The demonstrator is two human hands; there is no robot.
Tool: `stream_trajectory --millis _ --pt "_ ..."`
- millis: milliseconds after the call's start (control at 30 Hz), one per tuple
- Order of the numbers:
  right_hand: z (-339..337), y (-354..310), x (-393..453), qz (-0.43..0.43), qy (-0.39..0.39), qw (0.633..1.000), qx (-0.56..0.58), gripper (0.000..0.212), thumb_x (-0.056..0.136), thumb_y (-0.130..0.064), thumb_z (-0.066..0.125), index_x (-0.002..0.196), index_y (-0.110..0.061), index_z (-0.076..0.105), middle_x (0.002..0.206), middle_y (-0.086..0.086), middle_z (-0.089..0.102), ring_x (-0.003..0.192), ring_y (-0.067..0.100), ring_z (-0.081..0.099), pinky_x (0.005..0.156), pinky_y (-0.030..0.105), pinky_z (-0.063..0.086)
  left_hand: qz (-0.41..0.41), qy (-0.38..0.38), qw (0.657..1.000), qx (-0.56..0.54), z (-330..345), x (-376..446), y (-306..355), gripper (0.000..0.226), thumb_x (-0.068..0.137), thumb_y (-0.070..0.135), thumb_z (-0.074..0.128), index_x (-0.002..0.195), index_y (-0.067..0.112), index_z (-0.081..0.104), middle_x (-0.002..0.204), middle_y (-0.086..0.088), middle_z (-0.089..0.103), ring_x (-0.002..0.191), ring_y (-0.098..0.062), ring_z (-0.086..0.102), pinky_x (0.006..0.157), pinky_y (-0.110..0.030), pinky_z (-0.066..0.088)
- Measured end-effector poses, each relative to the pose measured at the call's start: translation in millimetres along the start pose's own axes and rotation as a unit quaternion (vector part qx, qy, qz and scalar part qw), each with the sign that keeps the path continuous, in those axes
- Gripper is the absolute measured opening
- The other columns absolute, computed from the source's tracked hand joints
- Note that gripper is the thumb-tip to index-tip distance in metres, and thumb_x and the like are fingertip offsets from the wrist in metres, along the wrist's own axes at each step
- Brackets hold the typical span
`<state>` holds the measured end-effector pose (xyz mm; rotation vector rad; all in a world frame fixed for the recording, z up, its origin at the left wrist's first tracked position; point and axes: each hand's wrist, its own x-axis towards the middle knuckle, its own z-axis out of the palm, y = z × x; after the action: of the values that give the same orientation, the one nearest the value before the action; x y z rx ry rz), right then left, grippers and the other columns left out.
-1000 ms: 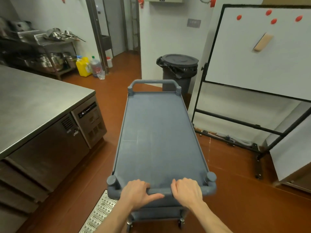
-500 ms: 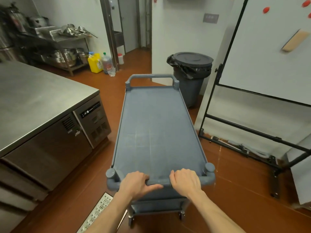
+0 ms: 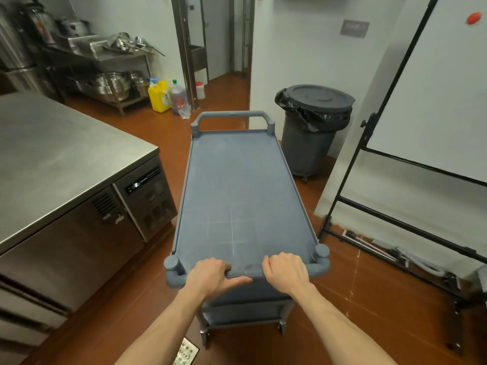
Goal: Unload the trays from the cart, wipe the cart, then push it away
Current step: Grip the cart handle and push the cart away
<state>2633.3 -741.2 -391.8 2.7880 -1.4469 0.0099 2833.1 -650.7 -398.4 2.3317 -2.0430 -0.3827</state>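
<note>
Gripping the near handle [image 3: 246,273] of the cart [image 3: 245,196], your left hand [image 3: 213,275] curls over the bar with its thumb laid along it, and your right hand [image 3: 287,272] wraps the same bar just beside it. You have a grey-blue plastic cart, its long top shelf bare and faintly scuffed with pale lines, a lower shelf showing beneath. It stands on the red-brown floor [image 3: 369,299], between the steel bench [image 3: 52,159] on your left and the whiteboard [image 3: 434,101] on your right. Its far handle [image 3: 233,115] sits near the lidded grey bin [image 3: 313,127].
</note>
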Motion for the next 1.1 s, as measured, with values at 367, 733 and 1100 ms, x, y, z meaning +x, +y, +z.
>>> stream_trajectory --millis 367,733,1100 --pt "-3 19 119 -0.02 -0.006 1.0 0.007 0.063 0.107 -0.046 0.027 0.087 -0.012 0.076 0.09 0.01 0.077 0.084 0.032 0.073 0.072 0.038 0.051 0.015 -0.003 0.999 0.031 -23 101 -38 0.083 0.073 0.099 0.03 0.081 0.023 0.062 0.079 0.001 0.07 0.073 -0.021 0.067 0.072 -0.039 0.056" --pt "5 72 245 -0.127 -0.03 0.991 -0.005 0.08 0.088 -0.086 0.019 0.072 -0.018 0.058 0.077 0.007 0.072 0.079 0.031 0.069 0.063 0.037 0.04 0.001 -0.003 0.998 0.063 -45 214 -55 0.075 0.08 0.094 0.035 0.086 0.023 0.059 0.094 -0.009 0.075 0.091 -0.034 0.07 0.075 -0.041 0.05" --pt "4 122 389 -0.246 -0.065 0.967 -0.006 0.072 0.081 -0.086 0.04 0.094 -0.02 0.066 0.09 0.007 0.075 0.083 0.03 0.07 0.072 0.039 0.051 -0.059 0.011 0.998 0.029 -72 333 -67 0.07 0.077 0.095 0.035 0.082 0.027 0.05 0.09 -0.005 0.074 0.086 -0.029 0.07 0.074 -0.04 0.051"
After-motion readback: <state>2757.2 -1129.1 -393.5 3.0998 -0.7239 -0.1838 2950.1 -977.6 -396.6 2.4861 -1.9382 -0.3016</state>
